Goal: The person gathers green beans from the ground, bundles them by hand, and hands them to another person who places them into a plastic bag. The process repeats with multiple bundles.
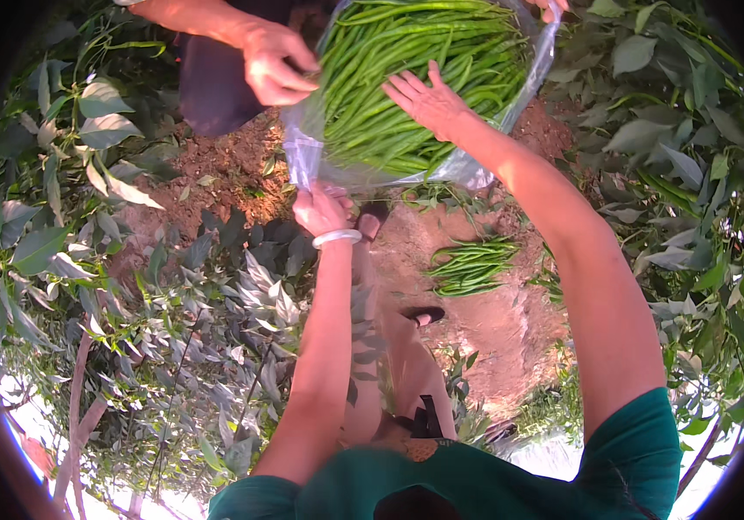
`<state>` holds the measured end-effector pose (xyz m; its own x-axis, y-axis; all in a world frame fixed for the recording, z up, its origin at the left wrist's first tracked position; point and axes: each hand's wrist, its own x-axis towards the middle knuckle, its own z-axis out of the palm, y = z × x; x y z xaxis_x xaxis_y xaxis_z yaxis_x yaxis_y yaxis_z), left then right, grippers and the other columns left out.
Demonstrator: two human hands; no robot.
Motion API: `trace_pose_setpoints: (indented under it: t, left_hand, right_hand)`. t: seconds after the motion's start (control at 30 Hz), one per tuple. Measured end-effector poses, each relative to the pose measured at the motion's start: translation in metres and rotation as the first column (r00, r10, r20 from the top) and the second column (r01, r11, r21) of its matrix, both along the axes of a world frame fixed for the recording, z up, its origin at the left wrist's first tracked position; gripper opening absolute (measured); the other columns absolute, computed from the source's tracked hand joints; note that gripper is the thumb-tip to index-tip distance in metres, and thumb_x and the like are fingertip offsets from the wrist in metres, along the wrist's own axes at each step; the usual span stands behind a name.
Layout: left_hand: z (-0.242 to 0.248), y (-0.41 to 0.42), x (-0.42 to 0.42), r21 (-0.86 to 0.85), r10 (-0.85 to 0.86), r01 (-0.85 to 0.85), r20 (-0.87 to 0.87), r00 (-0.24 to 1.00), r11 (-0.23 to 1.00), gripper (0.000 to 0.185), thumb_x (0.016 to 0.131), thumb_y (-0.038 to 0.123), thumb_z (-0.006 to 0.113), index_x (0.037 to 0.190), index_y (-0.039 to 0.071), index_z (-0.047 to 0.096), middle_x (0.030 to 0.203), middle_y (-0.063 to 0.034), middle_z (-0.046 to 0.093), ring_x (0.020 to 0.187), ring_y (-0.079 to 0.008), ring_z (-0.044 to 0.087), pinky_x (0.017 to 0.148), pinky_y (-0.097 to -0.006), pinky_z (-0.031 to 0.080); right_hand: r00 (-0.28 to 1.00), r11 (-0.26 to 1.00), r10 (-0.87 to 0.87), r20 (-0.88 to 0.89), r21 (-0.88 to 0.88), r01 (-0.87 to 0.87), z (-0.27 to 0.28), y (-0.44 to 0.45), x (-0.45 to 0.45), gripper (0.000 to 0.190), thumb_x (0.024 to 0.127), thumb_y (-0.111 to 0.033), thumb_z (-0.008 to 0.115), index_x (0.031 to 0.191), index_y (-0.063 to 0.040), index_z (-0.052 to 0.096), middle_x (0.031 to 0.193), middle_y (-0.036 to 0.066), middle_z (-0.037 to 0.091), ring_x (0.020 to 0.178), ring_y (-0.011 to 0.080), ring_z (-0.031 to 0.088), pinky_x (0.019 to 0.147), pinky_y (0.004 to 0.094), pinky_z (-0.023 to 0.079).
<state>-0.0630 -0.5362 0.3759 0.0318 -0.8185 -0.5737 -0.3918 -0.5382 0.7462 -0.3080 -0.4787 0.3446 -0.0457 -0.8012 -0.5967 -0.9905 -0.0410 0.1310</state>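
Note:
A clear plastic bag [476, 170] full of long green chili peppers [372, 97] lies open at the top of the view. My left hand [323, 208], with a pale bangle [337, 238] at the wrist, grips the bag's near left corner. My right hand [427, 104] rests palm down on the peppers, fingers spread, holding nothing. Another person's hand [277, 65] is at the bag's left edge; whether it holds anything is unclear. That person's other fingers [548, 8] hold the far right corner. A small pile of green peppers [474, 266] lies on the soil below the bag.
Leafy pepper plants [40, 240] crowd the left side, and more plants [684, 162] line the right. Between them runs reddish bare soil [476, 338], where my feet [425, 316] stand. The other person's dark-clothed knee [219, 91] is beside the bag.

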Motion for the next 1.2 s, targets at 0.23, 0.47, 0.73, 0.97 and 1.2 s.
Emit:
trace_pose_setpoints:
  t: [0.23, 0.47, 0.73, 0.97, 1.2]
  left_hand:
    - [0.01, 0.017, 0.004, -0.107, -0.113, 0.1, -0.123, 0.986, 0.989, 0.029, 0.098, 0.015, 0.052, 0.111, -0.011, 0.051, 0.081, -0.0177, 0.064, 0.051, -0.0175, 0.062, 0.04, -0.0265, 0.05]
    - [-0.012, 0.19, 0.053, -0.042, -0.459, 0.458, -0.108, 0.882, 0.888, 0.022, 0.091, 0.007, 0.058, 0.11, -0.002, 0.054, 0.089, -0.0095, 0.061, 0.062, -0.0127, 0.059, 0.049, -0.0239, 0.049]
    - [-0.115, 0.38, 0.203, 0.504, -0.761, 0.72, -0.173, 0.626, 0.477, 0.01, 0.09, 0.001, 0.062, 0.1, -0.001, 0.063, 0.09, -0.0093, 0.067, 0.073, -0.0167, 0.07, 0.056, -0.0257, 0.057]
    - [-0.154, 0.389, 0.315, 0.56, -0.839, 0.716, -0.064, 0.54, 0.418, 0.008, 0.092, 0.007, 0.063, 0.096, 0.001, 0.065, 0.085, -0.0074, 0.068, 0.069, -0.0157, 0.068, 0.055, -0.0245, 0.055]
    - [-0.161, 0.387, 0.314, 0.533, -0.864, 0.783, -0.176, 0.472, 0.319, 0.011, 0.093, 0.011, 0.064, 0.098, 0.001, 0.066, 0.088, -0.0083, 0.069, 0.07, -0.0168, 0.069, 0.056, -0.0252, 0.056]
  right_hand:
    - [0.874, 0.735, -0.418, 0.247, -0.474, 0.486, 0.04, 0.073, 0.079, 0.083, 0.075, 0.002, 0.064, 0.151, -0.007, 0.032, 0.16, 0.016, 0.023, 0.146, 0.0318, 0.028, 0.114, 0.0632, 0.027]
    - [-0.629, -0.684, -0.574, 0.525, 0.116, 0.72, -0.074, 0.362, 0.353, 0.044, 0.076, -0.02, 0.076, 0.112, 0.001, 0.063, 0.102, 0.018, 0.066, 0.095, 0.0298, 0.064, 0.086, 0.0387, 0.052]
    - [-0.973, -0.921, 0.227, 0.045, 0.335, -0.199, -0.237, 0.581, 0.46, 0.104, 0.063, -0.053, 0.086, 0.137, 0.003, 0.039, 0.134, 0.019, 0.048, 0.119, 0.0307, 0.053, 0.096, 0.0464, 0.047]
    - [-0.998, -0.997, 0.067, -0.022, -0.042, -0.066, -0.354, 0.533, 0.382, 0.128, 0.052, -0.075, 0.082, 0.139, 0.002, 0.032, 0.133, 0.024, 0.043, 0.128, 0.0332, 0.046, 0.1, 0.0506, 0.045]
    - [-0.845, -0.999, 0.053, 0.532, 0.036, -0.04, -0.368, 0.547, 0.413, 0.1, 0.051, -0.039, 0.095, 0.126, 0.005, 0.045, 0.118, 0.023, 0.06, 0.112, 0.0389, 0.059, 0.096, 0.0417, 0.049]
